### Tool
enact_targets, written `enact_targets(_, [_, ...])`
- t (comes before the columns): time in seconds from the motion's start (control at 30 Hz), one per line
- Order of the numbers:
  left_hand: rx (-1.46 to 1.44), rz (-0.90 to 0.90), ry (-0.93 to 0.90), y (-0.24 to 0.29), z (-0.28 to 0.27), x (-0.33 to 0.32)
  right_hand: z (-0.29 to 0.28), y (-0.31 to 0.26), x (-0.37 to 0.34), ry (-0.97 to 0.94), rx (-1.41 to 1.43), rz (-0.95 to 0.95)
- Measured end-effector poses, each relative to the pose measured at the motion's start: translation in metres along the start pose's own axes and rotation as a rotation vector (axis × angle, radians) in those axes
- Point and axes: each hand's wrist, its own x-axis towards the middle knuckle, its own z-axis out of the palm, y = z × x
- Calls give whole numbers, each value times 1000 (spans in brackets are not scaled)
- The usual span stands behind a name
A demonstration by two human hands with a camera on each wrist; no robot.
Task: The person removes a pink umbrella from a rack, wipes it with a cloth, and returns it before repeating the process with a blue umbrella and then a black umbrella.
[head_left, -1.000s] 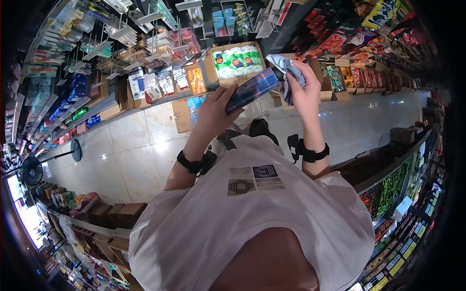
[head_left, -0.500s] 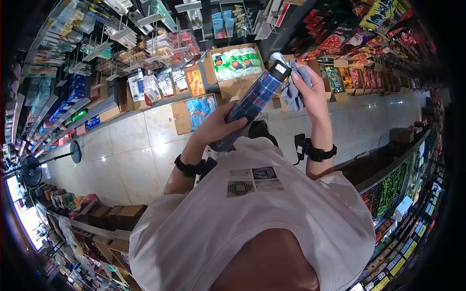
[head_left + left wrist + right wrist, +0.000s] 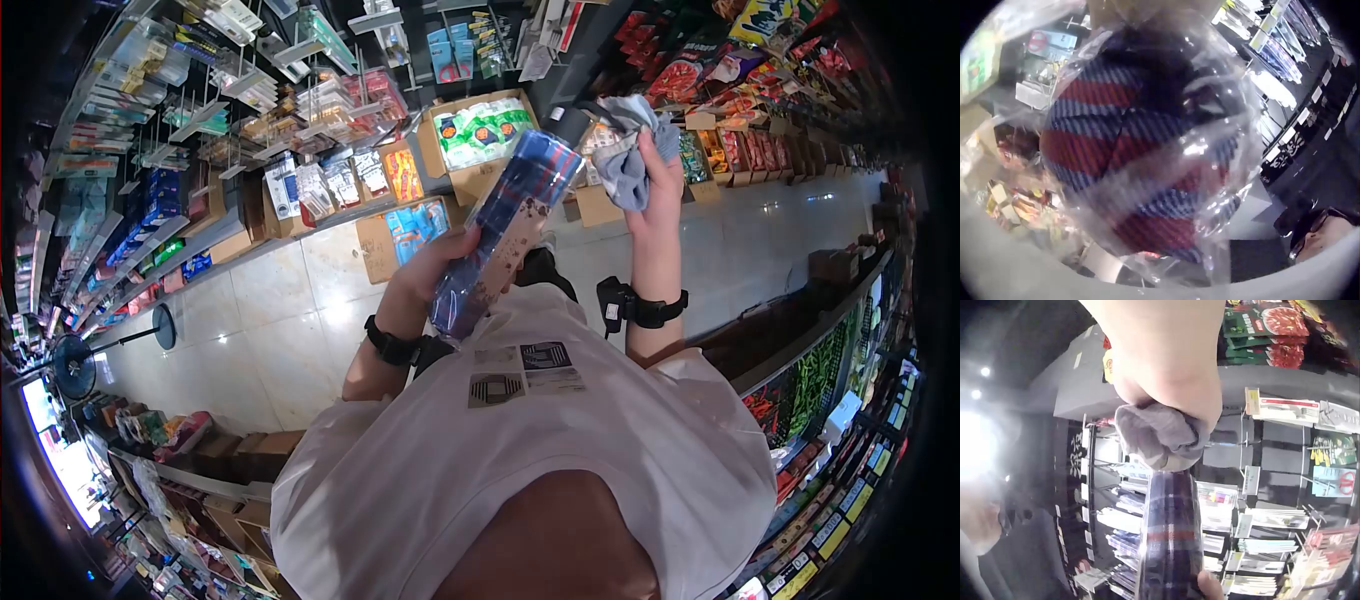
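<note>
White shirt (image 3: 400, 470), square chest prints (image 3: 545, 356); black wristbands (image 3: 658, 311)

A long blue plaid package (image 3: 512, 222) in clear, glossy wrap slants across the centre of the head view, its black end tipped toward the upper right and its lower end pointing lower left. Red stripes cross the blue, and a tan, dark-mottled strip runs along one side. The left hand (image 3: 438, 262) grips it from the left. Just beside the black end, right of upper centre, a crumpled grey-blue cloth (image 3: 622, 165) hangs in loose folds, pinched in the right hand (image 3: 661, 185).
</note>
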Motion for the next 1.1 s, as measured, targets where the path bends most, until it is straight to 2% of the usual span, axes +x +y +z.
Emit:
enact_targets(0.2, [-67, 58, -54, 6, 16, -1, -1, -1, -7, -80, -133, 43])
enact_targets(0.33, [-37, 41, -9, 4, 16, -1, 8, 2, -14, -150, -213, 89])
enact_targets(0.43, [11, 18, 2, 4, 17, -1, 15, 4, -16, -169, -287, 11])
enact_targets(0.5, [33, -3, 14, 8, 22, -5, 12, 5, -16, -159, -322, 23])
enact_targets(0.6, [111, -72, 138, 7, 11, -5, 12, 4, -15, -135, -383, 30])
enact_targets(0.7, [169, -93, 133, 9, 12, -5, 9, 4, -14, -130, -498, -5])
enact_targets(0.77, [409, -5, 181, 5, 6, -1, 5, 6, -10, -104, -569, -59])
enact_targets(0.8, [531, 40, 207, 5, 7, 1, 2, 6, -8, -90, -475, -20])
enact_targets(0.87, [495, 111, 262, 6, 11, 0, -6, 3, -4, -64, -291, 61])
enact_targets(0.93, [495, 193, 309, 6, 10, -1, -6, 1, -1, -17, -230, 25])
enact_targets(1.03, [333, 178, 347, 14, 12, -13, -14, -3, 7, 67, -171, -22])
enact_targets(1.1, [330, 297, 296, 16, 14, -13, -18, -5, 6, 75, -118, -39])
